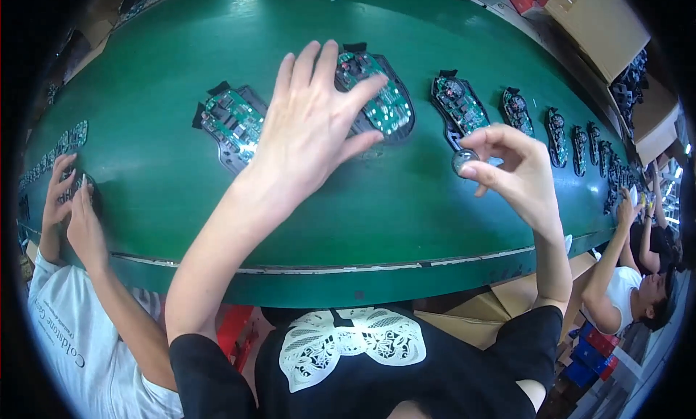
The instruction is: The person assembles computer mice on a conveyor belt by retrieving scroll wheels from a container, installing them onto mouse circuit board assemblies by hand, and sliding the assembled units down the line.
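Observation:
My left hand (308,114) hovers with its fingers spread between two black plastic shells fitted with green circuit boards. One such shell with its board (388,104) lies just right of the fingers, partly covered by the thumb and index finger. Another board in its shell (233,122) rests to the left, partly behind my wrist. Between thumb and fingers, my right hand (518,162) pinches a round, shiny dark part (462,161), perhaps a small speaker. Beside that hand lies a third shell with a board (462,104); a round piece sits at its top end.
More shells with boards (557,138) run in a row along the green table (326,223) to the right. A co-worker's hands (76,209) handle a part at the left, near lined-up circuit boards (54,158). Cardboard boxes (598,27) stand at the far right.

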Tool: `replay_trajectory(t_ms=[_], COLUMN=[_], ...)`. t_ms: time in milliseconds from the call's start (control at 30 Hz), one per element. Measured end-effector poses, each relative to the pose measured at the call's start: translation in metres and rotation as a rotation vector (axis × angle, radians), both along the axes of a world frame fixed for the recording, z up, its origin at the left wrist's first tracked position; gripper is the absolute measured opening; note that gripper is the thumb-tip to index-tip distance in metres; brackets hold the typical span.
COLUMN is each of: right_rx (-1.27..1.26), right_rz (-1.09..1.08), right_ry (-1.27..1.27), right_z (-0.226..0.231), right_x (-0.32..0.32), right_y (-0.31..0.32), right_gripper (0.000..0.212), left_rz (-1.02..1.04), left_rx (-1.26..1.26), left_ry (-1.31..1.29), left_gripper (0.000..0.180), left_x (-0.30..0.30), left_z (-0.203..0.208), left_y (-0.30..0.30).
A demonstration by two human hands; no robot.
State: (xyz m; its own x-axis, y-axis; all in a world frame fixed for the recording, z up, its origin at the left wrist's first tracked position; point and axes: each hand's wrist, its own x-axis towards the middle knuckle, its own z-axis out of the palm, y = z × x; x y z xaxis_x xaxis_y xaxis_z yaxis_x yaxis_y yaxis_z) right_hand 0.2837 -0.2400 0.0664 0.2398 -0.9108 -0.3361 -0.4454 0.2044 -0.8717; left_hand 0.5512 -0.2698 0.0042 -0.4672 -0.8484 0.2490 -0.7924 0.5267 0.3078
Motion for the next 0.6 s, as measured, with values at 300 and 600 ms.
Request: replay_trajectory(t_ms=[300,600], right_rx=[-0.599,-0.876], right_rz=[0.229,0.397], right_ry=[0.206,0.366], right_z=[-0.024,-0.039], right_x=[0.038,0.053], right_y=[-0.002,-0.004], right_gripper=[0.033,0.029], left_rz=[-0.060,0.039], left_rx=[0.193,0.186], left_ry=[0.090,0.086], left_gripper=[0.070,0.059], left_x=[-0.020,-0.023], left_z=[0.002,-0.001], left_y=[0.086,0.107])
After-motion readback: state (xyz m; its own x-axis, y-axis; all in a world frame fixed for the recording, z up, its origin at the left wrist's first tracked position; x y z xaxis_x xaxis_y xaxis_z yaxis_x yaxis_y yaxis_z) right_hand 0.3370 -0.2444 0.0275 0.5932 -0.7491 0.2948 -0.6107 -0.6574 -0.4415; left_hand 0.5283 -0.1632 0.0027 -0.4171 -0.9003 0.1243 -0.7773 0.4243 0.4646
